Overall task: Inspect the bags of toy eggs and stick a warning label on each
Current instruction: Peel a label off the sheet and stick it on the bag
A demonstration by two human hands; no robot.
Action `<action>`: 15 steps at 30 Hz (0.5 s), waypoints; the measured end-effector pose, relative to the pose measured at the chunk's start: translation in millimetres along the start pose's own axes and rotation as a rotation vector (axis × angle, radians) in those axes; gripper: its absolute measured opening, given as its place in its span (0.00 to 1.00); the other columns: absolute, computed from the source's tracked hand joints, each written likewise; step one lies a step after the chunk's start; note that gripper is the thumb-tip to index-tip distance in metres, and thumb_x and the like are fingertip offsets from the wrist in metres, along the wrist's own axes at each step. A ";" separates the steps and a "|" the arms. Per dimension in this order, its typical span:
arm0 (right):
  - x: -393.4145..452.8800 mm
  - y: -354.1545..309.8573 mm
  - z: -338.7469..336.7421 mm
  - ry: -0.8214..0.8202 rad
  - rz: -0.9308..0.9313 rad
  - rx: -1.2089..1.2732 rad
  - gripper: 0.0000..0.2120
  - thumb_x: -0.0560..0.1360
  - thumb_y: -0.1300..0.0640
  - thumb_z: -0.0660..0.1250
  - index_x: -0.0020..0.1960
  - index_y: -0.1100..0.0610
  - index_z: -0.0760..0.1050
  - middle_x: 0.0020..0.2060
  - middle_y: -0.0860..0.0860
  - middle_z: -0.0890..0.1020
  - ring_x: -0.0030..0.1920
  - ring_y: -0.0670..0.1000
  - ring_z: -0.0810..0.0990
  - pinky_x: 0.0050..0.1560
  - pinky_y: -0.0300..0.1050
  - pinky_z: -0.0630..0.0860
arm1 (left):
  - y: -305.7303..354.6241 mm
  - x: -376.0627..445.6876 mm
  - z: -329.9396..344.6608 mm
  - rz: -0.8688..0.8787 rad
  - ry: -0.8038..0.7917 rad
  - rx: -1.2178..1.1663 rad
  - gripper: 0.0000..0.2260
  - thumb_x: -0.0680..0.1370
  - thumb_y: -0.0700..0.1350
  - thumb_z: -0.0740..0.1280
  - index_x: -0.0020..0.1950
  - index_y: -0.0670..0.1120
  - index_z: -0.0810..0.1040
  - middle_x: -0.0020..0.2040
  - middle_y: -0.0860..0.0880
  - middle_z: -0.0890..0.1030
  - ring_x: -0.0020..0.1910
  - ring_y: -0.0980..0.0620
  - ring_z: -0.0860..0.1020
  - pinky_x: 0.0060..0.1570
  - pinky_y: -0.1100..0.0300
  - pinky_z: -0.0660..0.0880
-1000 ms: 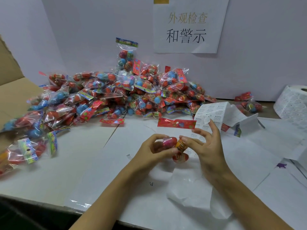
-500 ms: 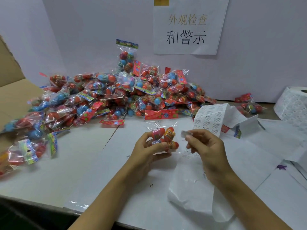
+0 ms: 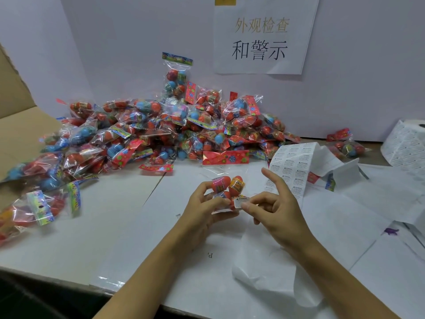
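Note:
My left hand [image 3: 207, 203] grips a clear bag of toy eggs [image 3: 227, 183] by its lower end, its red header card [image 3: 225, 157] pointing away from me. A small white warning label [image 3: 240, 202] lies on the bag's lower right corner. My right hand [image 3: 273, 204] presses that label with thumb and forefinger, the other fingers spread. A strip of warning labels [image 3: 291, 171] lies just right of my hands. A big pile of egg bags [image 3: 161, 132] fills the table behind.
Peeled white backing paper [image 3: 271, 268] trails under my right wrist. A label roll [image 3: 404, 143] sits at the far right, with two loose bags [image 3: 345, 143] near it. An open cardboard box [image 3: 20, 125] holds bags at the left. A paper sign [image 3: 262, 35] hangs on the wall.
My right hand brought a peeled label from the strip to the bag and now presses it on. My left hand turned the bag so its header points away.

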State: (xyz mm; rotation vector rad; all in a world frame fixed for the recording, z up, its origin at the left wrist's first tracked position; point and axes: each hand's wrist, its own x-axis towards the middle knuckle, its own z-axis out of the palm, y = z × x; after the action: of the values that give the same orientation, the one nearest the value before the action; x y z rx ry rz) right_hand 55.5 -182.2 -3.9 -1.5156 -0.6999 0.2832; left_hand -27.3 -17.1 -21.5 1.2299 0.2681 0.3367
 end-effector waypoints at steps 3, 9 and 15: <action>0.3 1.3 -0.2 0.008 -0.005 -0.015 0.38 0.71 0.64 0.77 0.72 0.44 0.63 0.37 0.55 0.85 0.31 0.49 0.79 0.37 0.38 0.78 | -0.8 -0.7 0.5 0.005 -0.004 0.015 0.25 0.69 0.38 0.73 0.65 0.44 0.74 0.55 0.38 0.85 0.53 0.39 0.85 0.49 0.51 0.83; -0.1 1.9 -0.8 -0.002 -0.006 -0.035 0.41 0.63 0.48 0.78 0.71 0.43 0.64 0.38 0.54 0.85 0.32 0.49 0.79 0.37 0.38 0.77 | -1.7 -4.6 0.7 0.052 -0.015 0.102 0.30 0.68 0.39 0.80 0.67 0.47 0.73 0.56 0.39 0.85 0.56 0.40 0.85 0.53 0.49 0.83; 1.8 9.8 -2.5 -0.017 -0.012 -0.094 0.38 0.68 0.52 0.79 0.72 0.42 0.64 0.39 0.52 0.86 0.32 0.48 0.80 0.38 0.39 0.77 | -2.0 -5.8 0.8 0.084 -0.009 0.174 0.31 0.69 0.38 0.80 0.68 0.48 0.73 0.57 0.41 0.85 0.56 0.41 0.85 0.53 0.51 0.83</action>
State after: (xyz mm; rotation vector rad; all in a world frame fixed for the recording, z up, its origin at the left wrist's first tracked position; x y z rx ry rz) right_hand 60.8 -182.5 -12.6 -1.5994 -0.7442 0.2578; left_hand -32.1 -20.7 -23.0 1.4168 0.2421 0.3860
